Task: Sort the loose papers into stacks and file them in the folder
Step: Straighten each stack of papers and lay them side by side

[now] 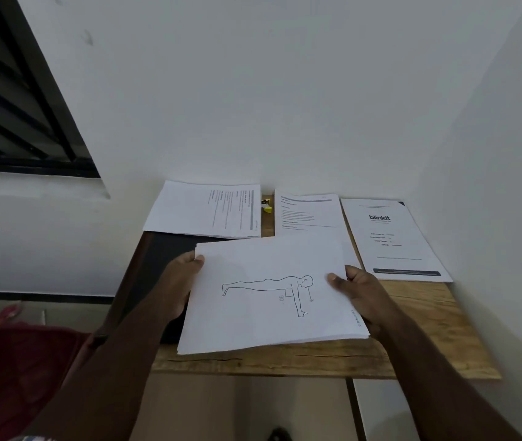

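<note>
I hold a stack of white papers (262, 316) over the near part of a wooden table (428, 338); its top sheet bears a line drawing of a figure in a push-up pose. My left hand (180, 284) grips the stack's left edge, thumb on top. My right hand (361, 297) grips the right edge the same way. A dark folder (170, 249) lies on the table's left side, partly hidden under the stack and my left hand. Three more paper stacks lie at the back: a text stack on the left (208, 210), a text stack in the middle (309, 214), and a "blinkit" stack on the right (393, 240).
A small yellow object (267, 207) sits between the left and middle back stacks. White walls close in behind and to the right of the table. A dark louvred window (14, 97) is at the upper left. A red cloth (14, 370) shows at the lower left.
</note>
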